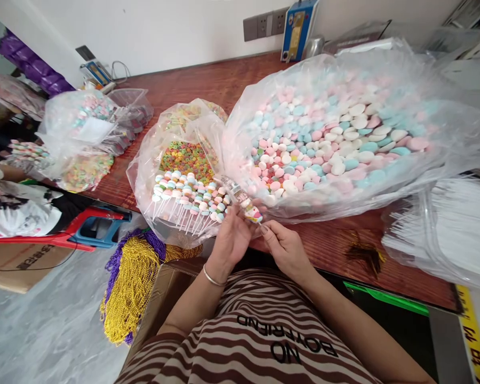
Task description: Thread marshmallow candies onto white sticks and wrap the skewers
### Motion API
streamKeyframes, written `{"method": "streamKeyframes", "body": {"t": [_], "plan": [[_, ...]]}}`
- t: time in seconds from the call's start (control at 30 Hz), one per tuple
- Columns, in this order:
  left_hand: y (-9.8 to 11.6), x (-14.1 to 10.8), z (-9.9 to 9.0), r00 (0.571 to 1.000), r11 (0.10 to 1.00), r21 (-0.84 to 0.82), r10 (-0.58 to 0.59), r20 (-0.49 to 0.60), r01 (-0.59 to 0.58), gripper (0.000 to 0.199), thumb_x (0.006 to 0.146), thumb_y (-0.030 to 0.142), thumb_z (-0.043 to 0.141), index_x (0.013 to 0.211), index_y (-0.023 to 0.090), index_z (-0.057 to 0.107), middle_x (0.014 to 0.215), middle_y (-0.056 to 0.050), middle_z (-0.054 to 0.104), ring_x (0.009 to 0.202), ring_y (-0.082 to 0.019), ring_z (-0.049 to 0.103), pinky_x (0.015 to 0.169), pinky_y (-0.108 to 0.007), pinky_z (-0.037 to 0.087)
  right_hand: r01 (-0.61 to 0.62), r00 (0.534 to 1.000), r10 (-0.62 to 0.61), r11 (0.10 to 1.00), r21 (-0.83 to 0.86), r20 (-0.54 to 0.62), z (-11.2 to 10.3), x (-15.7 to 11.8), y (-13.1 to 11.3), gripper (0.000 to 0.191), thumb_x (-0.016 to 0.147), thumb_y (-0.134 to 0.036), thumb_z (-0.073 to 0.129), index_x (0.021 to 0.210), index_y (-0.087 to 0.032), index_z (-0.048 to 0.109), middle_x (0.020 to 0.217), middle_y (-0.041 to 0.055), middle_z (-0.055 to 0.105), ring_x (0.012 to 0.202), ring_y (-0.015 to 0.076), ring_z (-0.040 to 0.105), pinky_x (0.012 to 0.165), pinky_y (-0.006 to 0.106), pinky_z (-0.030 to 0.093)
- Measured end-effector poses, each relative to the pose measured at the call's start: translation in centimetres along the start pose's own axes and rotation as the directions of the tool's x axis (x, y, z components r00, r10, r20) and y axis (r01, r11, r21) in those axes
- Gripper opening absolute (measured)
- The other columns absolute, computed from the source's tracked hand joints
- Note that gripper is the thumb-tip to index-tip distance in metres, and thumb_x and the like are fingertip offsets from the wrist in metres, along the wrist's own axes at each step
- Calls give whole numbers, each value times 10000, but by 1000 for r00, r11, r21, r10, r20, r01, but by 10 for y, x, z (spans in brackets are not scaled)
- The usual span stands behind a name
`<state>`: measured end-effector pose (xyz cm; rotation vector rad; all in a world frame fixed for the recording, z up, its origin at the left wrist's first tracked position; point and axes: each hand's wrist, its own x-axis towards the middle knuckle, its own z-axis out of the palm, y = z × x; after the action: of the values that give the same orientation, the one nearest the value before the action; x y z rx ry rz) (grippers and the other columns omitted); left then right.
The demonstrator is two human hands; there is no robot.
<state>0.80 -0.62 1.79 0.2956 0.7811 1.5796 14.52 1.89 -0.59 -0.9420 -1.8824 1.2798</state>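
A small clear printed wrapper point(245, 204) with candy inside lies across the fingers of my left hand point(234, 234), which are closed round it. At its lower end, the thumb and fingers of my right hand point(285, 248) pinch what looks like a thin white stick. Left of my hands, a row of candy lollipops point(188, 194) on white sticks rests on an open bag point(142, 176) of small orange and green candy rings. To the right spreads a large clear bag point(328, 133) of pink, white and blue candies.
White sticks point(460, 224) fill a bag at the right. Golden ties point(366, 253) lie near the table's front edge. Blue devices point(300, 29) stand at the wall. Bead strands point(132, 282) hang over a carton point(160, 298). Another person's arm point(10, 173) shows at far left.
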Motion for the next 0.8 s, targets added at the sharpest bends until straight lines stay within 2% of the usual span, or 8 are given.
{"method": "streamKeyframes", "body": {"t": [0.1,0.17,0.27,0.37,0.47,0.6,0.73,0.8], "plan": [[14,7,-6,996,996,-61,53,-66,-57,301,904,370,711,1168,231,670,1030,-28,711,912,-160,691,940,-360,547,-94,991,80,988,123,112,0,-3,-2,319,1046,-416,433,942,-207,650,606,-46,528,549,141,491,553,256,392],[19,10,-7,989,990,-82,102,-107,-111,181,910,267,707,1084,232,676,841,27,638,770,-105,643,911,-312,547,-83,991,71,992,98,116,2,-6,-2,293,1044,-393,441,969,-206,654,640,-36,572,574,145,527,574,257,407],[14,13,-5,978,982,-113,130,-164,-150,34,940,234,672,961,209,663,691,68,482,594,-60,516,807,-248,546,38,998,-33,995,-94,54,8,-11,2,245,1035,-311,448,990,-194,658,726,5,660,623,156,599,607,261,411],[0,12,0,975,976,-152,126,-181,-154,94,970,277,640,936,190,646,688,74,435,538,-44,437,734,-225,534,167,982,-189,924,-343,-31,17,-14,7,257,1026,-261,423,948,-177,654,711,48,683,596,177,615,597,283,387],[-13,9,4,985,979,-160,104,-134,-126,116,980,302,627,965,188,641,688,74,423,551,-43,434,767,-226,534,196,965,-251,878,-437,-71,23,-12,10,288,1040,-271,395,923,-177,642,710,72,698,604,190,631,602,287,393],[-12,7,3,992,993,-102,40,-124,-53,198,985,385,606,975,192,650,700,58,464,631,-73,523,898,-284,540,101,988,-131,946,-307,-77,20,-10,5,247,1047,-313,419,985,-196,628,775,51,723,629,178,648,592,267,405],[-7,7,1,984,990,-88,98,-150,-112,195,969,375,634,981,182,661,710,50,522,666,-87,569,924,-324,548,20,999,-16,989,-149,27,12,-9,-1,223,1033,-323,453,910,-216,605,694,1,661,585,161,595,572,261,387],[-11,5,1,982,988,-75,124,-142,-135,179,936,354,686,971,180,669,696,50,546,679,-94,591,934,-332,549,-2,999,5,995,-97,32,12,-7,-4,241,1032,-325,441,867,-222,584,672,-5,632,580,159,575,571,264,385]]}}
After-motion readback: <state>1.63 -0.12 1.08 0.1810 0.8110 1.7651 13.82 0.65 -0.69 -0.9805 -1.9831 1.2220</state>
